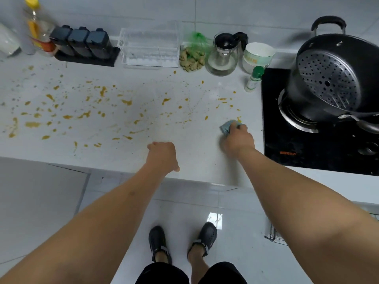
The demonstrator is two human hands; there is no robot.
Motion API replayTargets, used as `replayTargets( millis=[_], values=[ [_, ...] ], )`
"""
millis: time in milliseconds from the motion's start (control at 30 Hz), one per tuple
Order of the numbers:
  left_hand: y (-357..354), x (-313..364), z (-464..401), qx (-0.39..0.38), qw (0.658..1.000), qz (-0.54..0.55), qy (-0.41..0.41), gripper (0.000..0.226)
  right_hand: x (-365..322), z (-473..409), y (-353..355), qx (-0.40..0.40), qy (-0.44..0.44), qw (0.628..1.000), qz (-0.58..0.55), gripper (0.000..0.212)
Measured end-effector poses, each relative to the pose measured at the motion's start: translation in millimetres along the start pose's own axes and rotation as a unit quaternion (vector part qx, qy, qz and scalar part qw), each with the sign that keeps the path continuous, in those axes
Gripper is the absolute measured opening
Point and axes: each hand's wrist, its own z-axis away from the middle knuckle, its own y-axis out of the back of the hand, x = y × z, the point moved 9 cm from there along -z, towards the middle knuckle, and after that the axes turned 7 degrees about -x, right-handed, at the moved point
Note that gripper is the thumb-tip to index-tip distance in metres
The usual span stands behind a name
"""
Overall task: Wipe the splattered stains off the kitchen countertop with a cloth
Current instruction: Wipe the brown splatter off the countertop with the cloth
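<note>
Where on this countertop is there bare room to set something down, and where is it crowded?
Free: the front strip of the countertop between the left hand and the right hand holding the cloth, beside the stove. The stains cover the left and middle. Crowded: the back wall row, from the spice jars to the bowls.

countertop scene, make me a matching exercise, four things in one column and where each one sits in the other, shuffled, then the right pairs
Things:
1. cloth
2. black pot
3. small green-capped bottle
4. three dark seasoning jars

Places:
A. at the back of the counter, towards its left end, beside the clear plastic box
B. on the black stove
C. under the right hand, near the stove's left edge
D. upright at the stove's back left corner, in front of the bowls

Pairs: 1-C, 2-B, 3-D, 4-A
</note>
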Motion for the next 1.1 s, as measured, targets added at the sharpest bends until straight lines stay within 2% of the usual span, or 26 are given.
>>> replayTargets(
  millis=[200, 333, 467, 600, 667, 733, 800, 867, 1000, 1100],
  values=[
    [1.7, 0.8, 3.3, 0.015, 1.0, 0.0, 0.001, 0.054, -103.3, 39.1, -55.9, -0.021, 0.159, 0.985, 0.058, 0.054],
    [2.0, 0.1, 5.2, 0.019, 1.0, 0.016, 0.01, 0.056, -89.5, 58.0, -72.9, -0.044, 0.222, 0.97, 0.089, 0.061],
    [2.9, -0.3, 7.9, 0.014, 0.999, 0.045, 0.011, 0.052, -13.5, 40.5, -40.1, -0.016, 0.161, 0.984, 0.078, 0.062],
    [4.4, -0.2, 10.6, 0.015, 0.998, 0.063, 0.008, 0.051, 60.4, 8.6, 4.4, 0.013, 0.023, 0.999, 0.032, 0.059],
    [4.7, -2.1, 11.5, 0.014, 0.997, 0.079, 0.012, 0.052, 65.0, -2.3, 10.9, 0.006, -0.037, 0.999, 0.02, 0.058],
    [4.0, -3.8, 11.5, 0.014, 0.996, 0.089, 0.016, 0.051, 45.1, -2.4, 6.1, -0.006, -0.056, 0.998, 0.031, 0.061],
    [3.2, -3.9, 10.2, 0.014, 0.996, 0.087, 0.019, 0.049, 12.6, 6.5, -6.9, -0.016, -0.012, 0.999, 0.029, 0.057],
    [4.3, -3.1, 8.8, 0.017, 0.997, 0.078, 0.023, 0.048, -23.1, 21.3, -24.7, -0.02, 0.069, 0.996, 0.061, 0.052],
    [6.2, 1.9, 5.6, 0.017, 0.999, 0.036, 0.023, 0.054, -76.1, 63.7, -67.4, -0.051, 0.209, 0.969, 0.125, 0.058],
    [5.7, 1.6, 3.3, 0.017, 0.999, 0.018, 0.025, 0.056, -68.3, 75.5, -77.9, -0.075, 0.234, 0.96, 0.132, 0.067]
  ],
)
